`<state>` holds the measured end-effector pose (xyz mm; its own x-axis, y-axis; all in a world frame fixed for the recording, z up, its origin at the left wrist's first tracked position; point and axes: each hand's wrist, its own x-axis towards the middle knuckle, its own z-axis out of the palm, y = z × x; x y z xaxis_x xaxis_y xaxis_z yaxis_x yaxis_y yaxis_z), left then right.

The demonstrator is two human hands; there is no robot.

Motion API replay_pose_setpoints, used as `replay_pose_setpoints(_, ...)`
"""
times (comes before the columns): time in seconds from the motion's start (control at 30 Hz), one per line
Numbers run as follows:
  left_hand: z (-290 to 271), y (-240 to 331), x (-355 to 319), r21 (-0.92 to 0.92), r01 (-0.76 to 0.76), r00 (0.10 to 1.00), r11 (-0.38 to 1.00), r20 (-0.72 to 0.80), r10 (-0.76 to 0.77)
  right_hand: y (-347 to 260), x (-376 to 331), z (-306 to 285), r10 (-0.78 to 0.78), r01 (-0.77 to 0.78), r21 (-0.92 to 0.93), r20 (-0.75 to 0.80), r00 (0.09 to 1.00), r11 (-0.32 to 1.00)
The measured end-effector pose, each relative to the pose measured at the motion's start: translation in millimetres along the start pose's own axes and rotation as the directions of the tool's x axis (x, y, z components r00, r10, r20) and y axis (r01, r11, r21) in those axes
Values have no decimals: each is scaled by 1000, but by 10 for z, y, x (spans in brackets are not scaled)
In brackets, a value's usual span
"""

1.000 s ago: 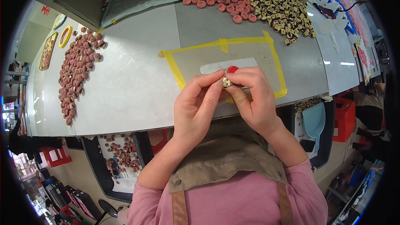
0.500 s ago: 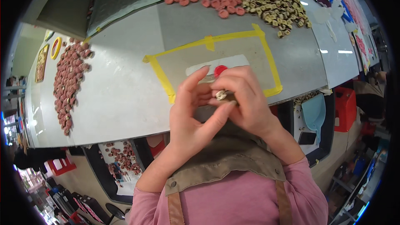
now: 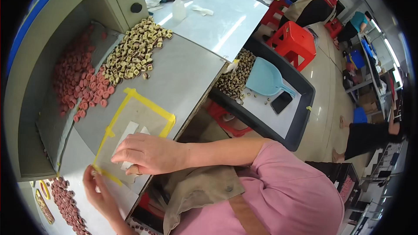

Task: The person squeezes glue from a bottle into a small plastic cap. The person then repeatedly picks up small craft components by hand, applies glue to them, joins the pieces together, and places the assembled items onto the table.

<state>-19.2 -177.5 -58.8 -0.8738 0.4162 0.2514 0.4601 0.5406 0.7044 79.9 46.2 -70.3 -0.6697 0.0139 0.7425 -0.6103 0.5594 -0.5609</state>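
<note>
Your left hand [image 3: 102, 193] is pinching the near corner of the yellow-taped square [image 3: 148, 104], fingers narrow. Your right hand [image 3: 148, 152] is pressing, curled, on the white strip [image 3: 128, 131]; possibly holding a small part. Keep it flat, away from the pink discs [image 3: 80, 87].

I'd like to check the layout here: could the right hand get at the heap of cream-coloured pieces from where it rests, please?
Probably yes. The right hand rests on the yellow-taped square, and the cream-coloured pieces lie farther along the same grey table. Only bare tabletop shows between them, though it would take a forward stretch.
</note>
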Motion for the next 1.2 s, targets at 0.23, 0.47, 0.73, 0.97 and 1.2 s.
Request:
replay_pose_setpoints(0.23,-909,-1370,350,729,3,980,685,-140,144,77,-57,46,-16,16,23,8,1000,1000)
replay_pose_setpoints(0.47,-833,-1171,457,649,-91,940,755,-194,280,110,58,155,-40,33,135,53,998,990)
replay_pose_setpoints(0.73,451,288,1129,213,-466,884,859,67,463,142,281,-461,285,-290,137,57,957,947)
replay_pose_setpoints(0.97,636,194,1253,147,-487,873,861,61,483,913,388,-969,228,-286,-462,-178,957,839)
replay_pose_setpoints(1.2,717,282,1256,12,-322,936,946,154,317,1158,290,-973,146,-186,-593,-115,983,783)
